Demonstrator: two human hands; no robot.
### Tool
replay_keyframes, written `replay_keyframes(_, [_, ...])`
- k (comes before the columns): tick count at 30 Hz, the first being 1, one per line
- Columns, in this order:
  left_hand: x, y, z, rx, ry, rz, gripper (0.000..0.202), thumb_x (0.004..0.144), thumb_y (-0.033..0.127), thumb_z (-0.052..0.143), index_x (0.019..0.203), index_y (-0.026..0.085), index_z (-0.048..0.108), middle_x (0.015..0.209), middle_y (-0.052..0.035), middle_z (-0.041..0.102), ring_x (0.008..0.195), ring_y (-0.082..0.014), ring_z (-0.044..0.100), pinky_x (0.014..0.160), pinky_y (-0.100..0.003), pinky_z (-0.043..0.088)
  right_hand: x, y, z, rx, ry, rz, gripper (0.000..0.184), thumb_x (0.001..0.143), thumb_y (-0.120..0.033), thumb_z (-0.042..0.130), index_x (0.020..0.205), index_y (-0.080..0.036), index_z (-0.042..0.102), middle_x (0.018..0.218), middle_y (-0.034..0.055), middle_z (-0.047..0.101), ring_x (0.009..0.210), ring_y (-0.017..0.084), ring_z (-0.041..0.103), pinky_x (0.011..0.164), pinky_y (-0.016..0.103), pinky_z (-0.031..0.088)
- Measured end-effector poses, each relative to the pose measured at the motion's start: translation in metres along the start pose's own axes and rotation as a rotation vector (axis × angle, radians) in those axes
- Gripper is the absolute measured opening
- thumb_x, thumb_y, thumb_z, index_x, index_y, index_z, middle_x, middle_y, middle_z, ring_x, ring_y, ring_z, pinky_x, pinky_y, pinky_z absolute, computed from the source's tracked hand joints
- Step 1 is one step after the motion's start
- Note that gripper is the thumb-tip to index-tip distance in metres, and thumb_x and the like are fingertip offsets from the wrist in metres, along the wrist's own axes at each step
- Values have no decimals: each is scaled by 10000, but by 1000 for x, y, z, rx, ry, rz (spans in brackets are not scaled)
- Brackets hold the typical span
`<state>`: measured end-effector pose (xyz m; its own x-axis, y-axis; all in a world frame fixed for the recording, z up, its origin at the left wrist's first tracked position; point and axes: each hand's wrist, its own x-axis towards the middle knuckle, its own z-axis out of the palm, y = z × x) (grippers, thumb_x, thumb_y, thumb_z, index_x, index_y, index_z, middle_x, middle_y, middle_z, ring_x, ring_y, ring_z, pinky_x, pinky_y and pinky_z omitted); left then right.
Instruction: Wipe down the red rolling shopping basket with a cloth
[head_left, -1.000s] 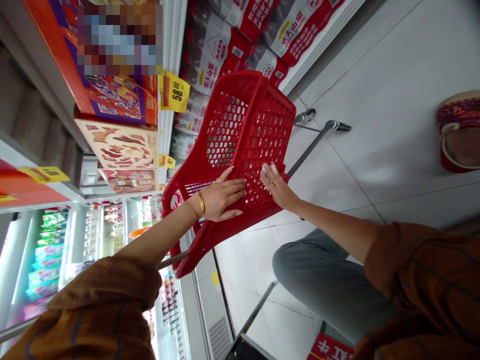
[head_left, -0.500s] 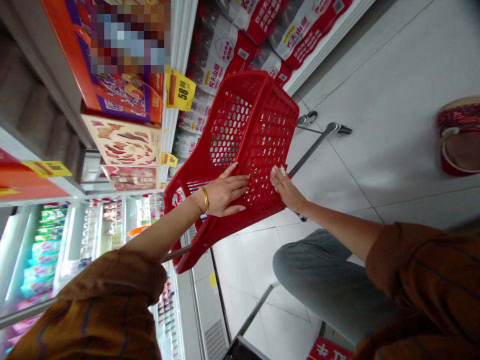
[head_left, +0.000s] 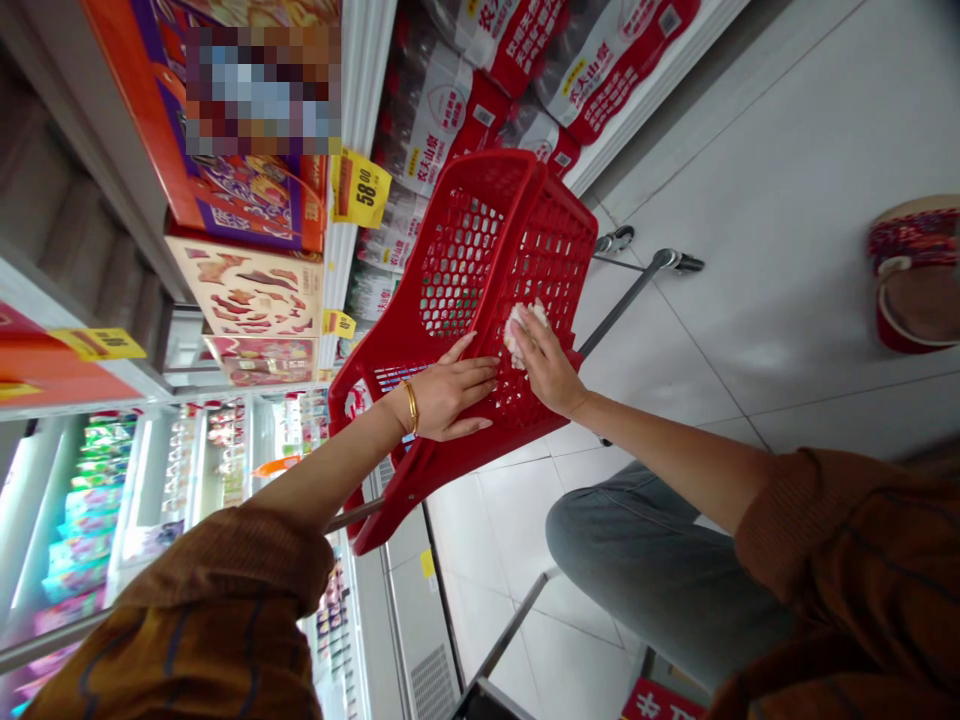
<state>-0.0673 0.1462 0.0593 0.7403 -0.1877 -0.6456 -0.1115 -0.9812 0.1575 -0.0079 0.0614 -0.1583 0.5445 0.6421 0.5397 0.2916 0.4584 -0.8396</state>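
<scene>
A red perforated shopping basket (head_left: 480,250) sits tilted on a metal trolley frame (head_left: 634,290) in a shop aisle. My left hand (head_left: 446,390), with a gold bangle at the wrist, lies flat and open against the basket's side wall. My right hand (head_left: 544,365) presses a small white cloth (head_left: 521,322) onto the same wall, just right of the left hand, with the fingers closed over it. Both sleeves are brown with thin stripes.
Shelves on the left hold boxed goods (head_left: 247,290) and yellow price tags (head_left: 364,190). Shrink-wrapped bottle packs (head_left: 480,100) lie behind the basket. Another person's sandalled foot (head_left: 911,275) stands on the white tiled floor at right. My grey-trousered knee (head_left: 645,545) is below.
My right hand has slid the white cloth up and to the left along the basket wall, closer to my left hand. The left hand has stayed in place.
</scene>
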Motion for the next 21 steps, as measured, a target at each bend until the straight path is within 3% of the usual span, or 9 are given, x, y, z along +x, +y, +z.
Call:
replay_keyframes(3, [0, 1, 1, 5, 3, -1, 409, 903, 394, 511, 1163, 99, 624, 1175, -193, 666, 1219, -327, 566, 1165, -661, -15, 27, -8, 4, -7, 10, -11, 642, 1014, -188, 288, 1518, -399, -49, 1632, -47, 70, 1498, 228, 38, 1221, 531, 222])
replay_keyframes(8, [0, 2, 3, 17, 3, -4, 422, 900, 413, 504, 1156, 103, 631, 1150, -185, 676, 1147, -317, 608, 1171, -653, -19, 43, -8, 6, -83, -26, 6, 569, 988, -431, 410, 1505, -424, 174, 1621, -73, 134, 1482, 303, -97, 1173, 676, 140])
replay_keyframes(10, [0, 3, 3, 21, 4, -3, 424, 902, 414, 501, 1159, 102, 628, 1167, -192, 669, 1173, -319, 594, 1170, -652, -20, 44, -5, 6, -77, -32, 7, 551, 999, -391, 393, 1507, -409, 181, 1615, -60, 170, 1485, 284, -86, 1180, 664, 142])
replay_keyframes(14, [1, 4, 3, 20, 10, 8, 416, 908, 404, 497, 1164, 100, 620, 1198, -202, 656, 1232, -322, 559, 1169, -650, -21, 43, 1, 11, -36, -6, -24, 599, 1019, -241, 317, 1526, -386, 34, 1601, -25, 231, 1494, 224, 2, 1204, 590, 220])
replay_keyframes(21, [1, 5, 2, 12, 4, 3, 422, 912, 400, 501, 1170, 85, 613, 1221, -213, 644, 1245, -320, 551, 1167, -656, -9, 34, 19, 17, 2, 26, -41, 653, 1024, -210, 318, 1499, -420, -77, 1603, -53, 212, 1490, 183, 104, 1229, 536, 211])
